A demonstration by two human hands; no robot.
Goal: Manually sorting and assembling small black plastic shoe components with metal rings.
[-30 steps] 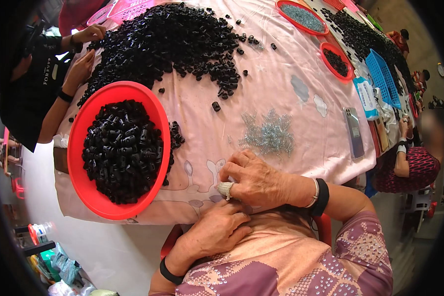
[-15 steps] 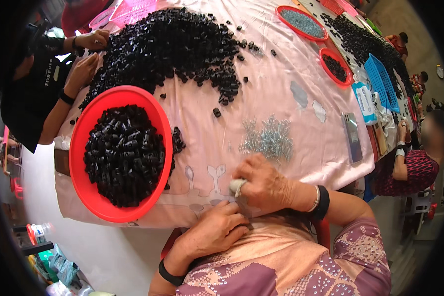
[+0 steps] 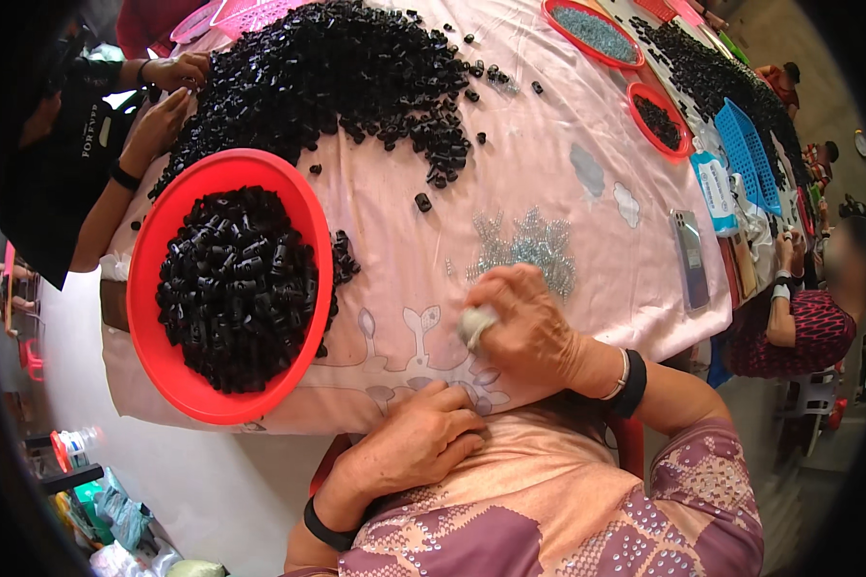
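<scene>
My right hand (image 3: 529, 332), a whitish wrap around one finger, is closed at the near edge of a loose pile of small silvery springs (image 3: 534, 248). Its fingertips are tucked under and slightly blurred, so anything in them is hidden. At the table's front edge, my left hand (image 3: 423, 435) rests with fingers curled together; whatever they hold cannot be seen. To its left stands a red basin (image 3: 151, 346) heaped with small black plastic pieces (image 3: 236, 293). A far bigger heap of the same black pieces (image 3: 327, 82) spreads over the back left.
A pink cloth (image 3: 385, 260) covers the table. At the right lie a phone (image 3: 689, 260), a white-and-blue packet (image 3: 715, 192), a blue basket (image 3: 744, 159) and two red bowls (image 3: 685, 144). A co-worker's hands (image 3: 168, 106) work at the heap's left; another person (image 3: 799, 322) sits at right.
My right hand has moved slightly up and to the right, toward the springs. My left hand stays almost in place. The whole view has shifted a little.
</scene>
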